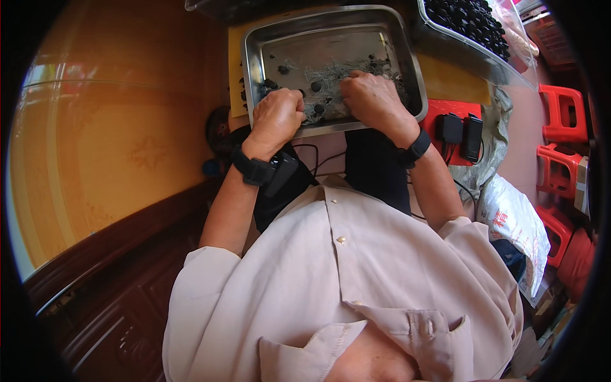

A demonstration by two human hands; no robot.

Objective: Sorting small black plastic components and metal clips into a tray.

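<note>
A shallow metal tray (417,83) lies in front of me, with small round black pieces (316,86) and a loose heap of thin, pale, needle-like bits (331,75) in it. My left hand (278,116) is closed over the tray's near left part, a dark piece showing beside its fingertips. I cannot tell whether that piece is held. Over the heap, right of the middle, my right hand (374,100) has its fingers curled and pinched downward. Whatever it grips is hidden beneath the fingers. Black bands circle both wrists.
A clear plastic bin (439,33) full of black pieces stands at the far right. The tray rests on a yellow surface (452,70). Beside it, a red stool (439,108) carries black boxes with cables. White bags and red stools are farther right; a wooden panel rises at left.
</note>
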